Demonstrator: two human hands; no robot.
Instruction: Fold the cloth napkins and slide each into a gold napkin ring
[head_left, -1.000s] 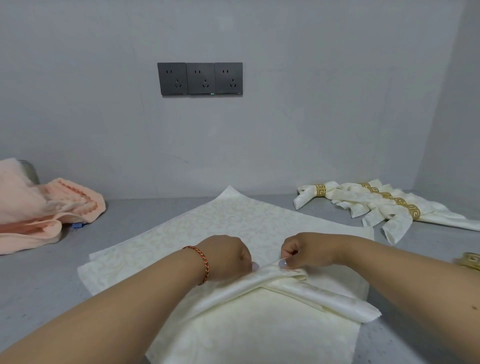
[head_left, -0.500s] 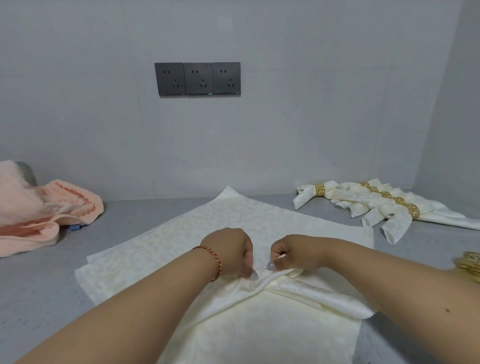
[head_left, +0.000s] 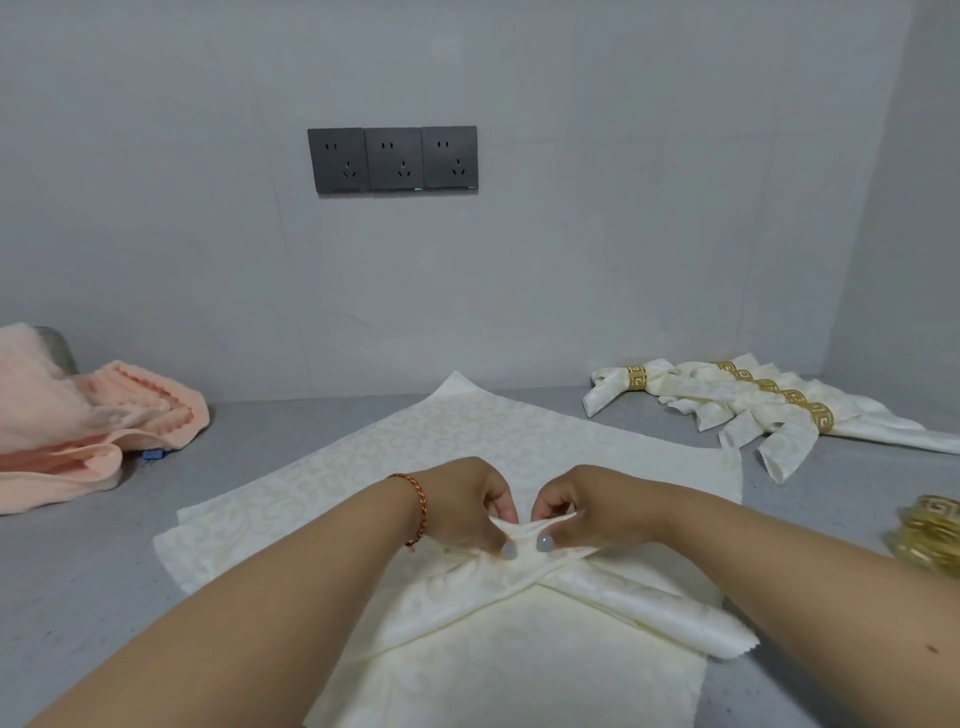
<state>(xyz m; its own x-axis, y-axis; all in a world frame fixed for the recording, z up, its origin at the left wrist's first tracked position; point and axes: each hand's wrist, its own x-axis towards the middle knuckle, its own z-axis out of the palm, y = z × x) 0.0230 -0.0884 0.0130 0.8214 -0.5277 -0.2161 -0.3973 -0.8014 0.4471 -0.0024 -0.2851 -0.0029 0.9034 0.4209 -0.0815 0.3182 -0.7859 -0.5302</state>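
Head view. My left hand (head_left: 462, 512) and right hand (head_left: 587, 506) meet at the middle of the folded napkin (head_left: 524, 566), each with its fingers (head_left: 509, 548) curled and pinching the gathered cloth at the fold, thumbs nearly touching. From this pinched point the napkin's two tails spread toward me: one runs down to my left under my left forearm, the other down to my right, its cut end (head_left: 727, 642) lying at the edge of the flat napkins (head_left: 415, 441). Those flat napkins lie stacked on the grey bench (head_left: 78, 571) beneath the one I hold, a corner pointing to the wall. At the far right, the finished napkins (head_left: 779, 415) lie in a row, each already threaded through a gold napkin ring (head_left: 636, 378), long axes angled across the bench. Loose gold rings (head_left: 930, 530) sit near my right forearm. A peach towel (head_left: 93, 421) lies far left; three wall sockets (head_left: 393, 158) are above.
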